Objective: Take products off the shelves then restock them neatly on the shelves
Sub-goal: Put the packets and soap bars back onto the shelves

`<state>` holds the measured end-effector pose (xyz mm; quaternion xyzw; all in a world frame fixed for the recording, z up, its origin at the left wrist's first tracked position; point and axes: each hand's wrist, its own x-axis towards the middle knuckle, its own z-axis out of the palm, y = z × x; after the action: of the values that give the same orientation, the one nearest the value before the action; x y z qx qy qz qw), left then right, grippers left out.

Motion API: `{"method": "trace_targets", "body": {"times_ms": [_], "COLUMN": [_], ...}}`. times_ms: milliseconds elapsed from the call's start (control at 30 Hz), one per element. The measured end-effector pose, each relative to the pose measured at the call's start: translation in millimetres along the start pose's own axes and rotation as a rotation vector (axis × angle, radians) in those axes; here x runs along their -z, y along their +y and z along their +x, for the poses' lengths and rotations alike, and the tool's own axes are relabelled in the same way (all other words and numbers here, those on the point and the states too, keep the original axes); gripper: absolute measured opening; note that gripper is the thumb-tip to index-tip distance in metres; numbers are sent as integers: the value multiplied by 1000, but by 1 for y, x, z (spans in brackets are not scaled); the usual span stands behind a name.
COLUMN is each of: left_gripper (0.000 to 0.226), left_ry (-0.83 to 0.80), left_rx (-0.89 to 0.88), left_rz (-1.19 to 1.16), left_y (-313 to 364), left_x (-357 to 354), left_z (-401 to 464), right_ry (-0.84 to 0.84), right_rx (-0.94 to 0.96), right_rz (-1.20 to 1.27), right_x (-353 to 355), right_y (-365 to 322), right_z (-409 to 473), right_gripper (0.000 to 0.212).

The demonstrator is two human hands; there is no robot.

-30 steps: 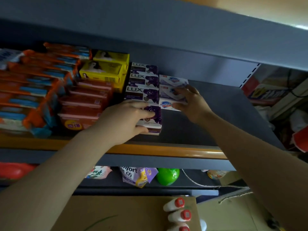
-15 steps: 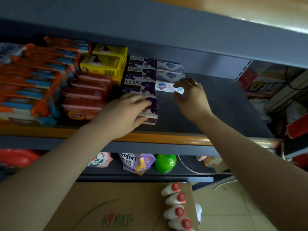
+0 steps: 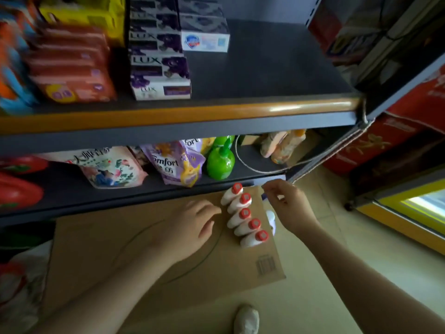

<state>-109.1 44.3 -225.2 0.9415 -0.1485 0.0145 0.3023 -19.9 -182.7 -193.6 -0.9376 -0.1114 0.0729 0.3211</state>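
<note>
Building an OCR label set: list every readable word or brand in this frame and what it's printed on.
"LUX": front purple soap box, and the box behind it.
"mfort" (first letters hidden): purple refill pouch.
"ort" fragment: pouch behind it.
Shield logo soap box: text too blurred.
Floral pouch, orange packs, carton barcode, red crates: unreadable.

Place: small retail shop.
Fixture: metal shelf with an orange front edge.
Stock: soap boxes in rows; refill pouches on the shelf below.
Floor: white bottles on flat cardboard.
</note>
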Motion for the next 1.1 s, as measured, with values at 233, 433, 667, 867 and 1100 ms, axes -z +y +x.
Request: {"method": "trace_targets", "body": {"times_ms": [233, 433, 667, 867, 1100], "left_gripper": [32, 44, 47, 45, 30], "left_ry": [-1, 118, 21, 8, 90], "left_rx": [503, 597, 550, 684, 603], "left_rz": [-209, -398, -353, -284, -375], "left_y": [-26, -40, -38, -35, -14], "left_x": [-83, -105, -127, -135, -60], "left_z": [18, 59, 96, 107, 75], "right_ry": [-257, -482, -205, -156, -48], "right_rx": [133, 323, 105, -162, 34], "right_rz": [-20, -205, 121, 605, 677], "right_x": [-42, -55, -14, 18, 48], "right_y": [34, 66, 89, 88, 29], "right_z": [45, 58, 56, 39, 19], "right_gripper": [29, 32, 22, 14, 20]}}
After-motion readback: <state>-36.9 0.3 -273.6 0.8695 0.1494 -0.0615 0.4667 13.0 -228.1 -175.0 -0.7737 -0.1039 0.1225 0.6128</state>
